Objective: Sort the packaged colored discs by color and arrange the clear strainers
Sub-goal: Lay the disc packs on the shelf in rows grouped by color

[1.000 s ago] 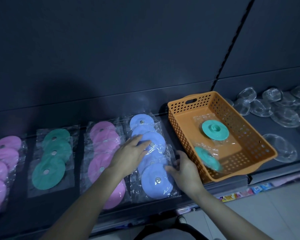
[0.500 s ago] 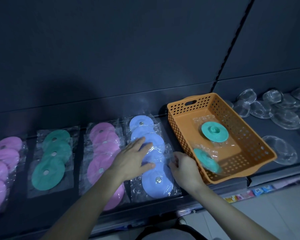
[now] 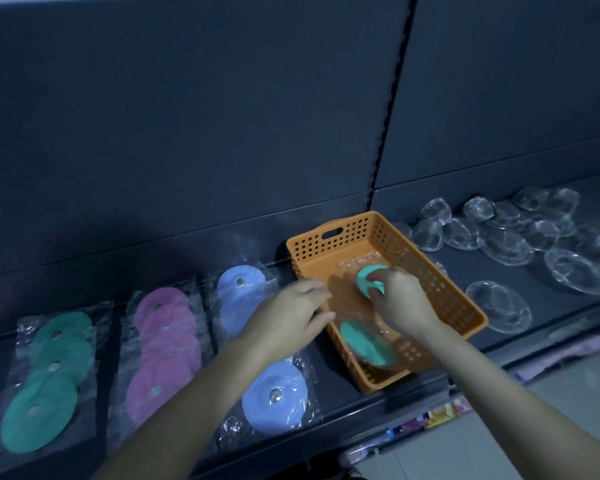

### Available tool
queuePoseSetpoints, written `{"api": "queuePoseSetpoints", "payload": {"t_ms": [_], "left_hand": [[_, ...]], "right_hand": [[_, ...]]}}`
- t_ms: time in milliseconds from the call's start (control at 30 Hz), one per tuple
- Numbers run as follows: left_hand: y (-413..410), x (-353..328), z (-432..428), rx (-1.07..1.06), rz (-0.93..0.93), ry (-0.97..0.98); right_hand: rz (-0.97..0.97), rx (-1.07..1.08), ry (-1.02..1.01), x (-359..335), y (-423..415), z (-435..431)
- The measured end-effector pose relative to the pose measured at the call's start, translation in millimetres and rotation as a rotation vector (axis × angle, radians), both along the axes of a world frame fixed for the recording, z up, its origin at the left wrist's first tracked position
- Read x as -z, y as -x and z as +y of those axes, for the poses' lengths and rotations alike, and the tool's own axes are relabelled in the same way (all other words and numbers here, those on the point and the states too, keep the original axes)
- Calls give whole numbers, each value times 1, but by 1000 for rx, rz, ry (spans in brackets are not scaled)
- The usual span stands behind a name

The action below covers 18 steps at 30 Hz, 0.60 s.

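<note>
On shelf (image 3: 329,370), keep orange basket (image 3: 444,292) steady. Aim for green row (image 3: 49,368), at left past blue row (image 3: 274,403) and pink row (image 3: 167,344). Lift far green disc (image 3: 364,277), pinched in right grip (image 3: 400,299) inside basket, clear of wall; squeeze disc, not film. Leave left grip (image 3: 284,317) open, empty, by basket's left rim.

On my feed the right hand (image 3: 400,299) is down in the orange basket (image 3: 329,237), fingers curled round a packaged green disc (image 3: 365,277). A second green disc (image 3: 364,342) lies at the basket's near end. The left hand (image 3: 288,317), blurred, fingers out, hovers at the basket's left rim, above the blue discs (image 3: 274,400). Left of those I see the pink row (image 3: 163,351), then the green row (image 3: 45,393). Clear strainers (image 3: 499,237) are heaped right of the basket.
</note>
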State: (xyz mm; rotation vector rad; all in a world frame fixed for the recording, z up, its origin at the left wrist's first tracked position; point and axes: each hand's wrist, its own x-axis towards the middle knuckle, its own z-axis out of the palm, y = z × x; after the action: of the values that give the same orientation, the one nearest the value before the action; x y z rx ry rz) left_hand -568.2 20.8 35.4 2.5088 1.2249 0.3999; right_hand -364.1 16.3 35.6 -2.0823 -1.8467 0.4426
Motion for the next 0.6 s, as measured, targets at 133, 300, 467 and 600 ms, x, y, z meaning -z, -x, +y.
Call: {"api": "queuePoseSetpoints", "payload": {"t_ms": [133, 300, 467, 600], "left_hand": [[-39, -11, 5, 188, 145, 90], [-75, -10, 9, 264, 443, 344], [-100, 4, 11, 97, 697, 169], [-109, 12, 16, 30, 735, 267]], "right_hand": [[-71, -12, 82, 13, -33, 11], [-96, -147, 160, 25, -41, 24], [-80, -100, 191, 31, -45, 37], [-92, -137, 336, 38, -46, 39]]}}
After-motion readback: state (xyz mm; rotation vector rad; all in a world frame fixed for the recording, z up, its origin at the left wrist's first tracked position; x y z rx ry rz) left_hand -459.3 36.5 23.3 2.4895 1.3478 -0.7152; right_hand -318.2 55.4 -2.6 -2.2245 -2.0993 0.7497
